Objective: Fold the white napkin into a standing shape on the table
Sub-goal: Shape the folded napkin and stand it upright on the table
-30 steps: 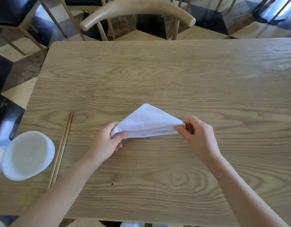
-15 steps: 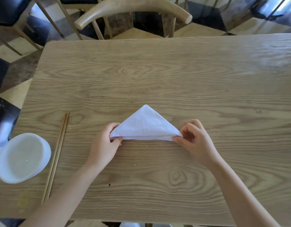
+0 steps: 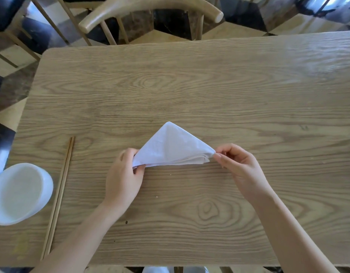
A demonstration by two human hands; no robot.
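- Head view: a white napkin lies near the middle of a wooden table, a little toward the near edge, folded into a triangle whose point aims away from the person.
- The long edge of the triangle faces the person, and several stacked layers of cloth show along it toward the right corner.
- The left hand pinches the left corner of the napkin between thumb and fingers, with the cloth passing between them.
- The right hand holds the right corner in a narrow pinch of thumb and forefinger; the other fingers curl loosely behind.
- Both bare forearms reach in from the near edge of the table, one on each side of the napkin.
- Whether the near edge of the napkin is lifted off the table or resting on it, I cannot tell.
- A pair of wooden chopsticks lies to the left of the hands, running from far to near and well apart from the napkin.
- A white bowl sits just left of the chopsticks at the table's left edge.
- A wooden chair with a curved back stands at the far side of the table, on a floor of dark and pale tiles.
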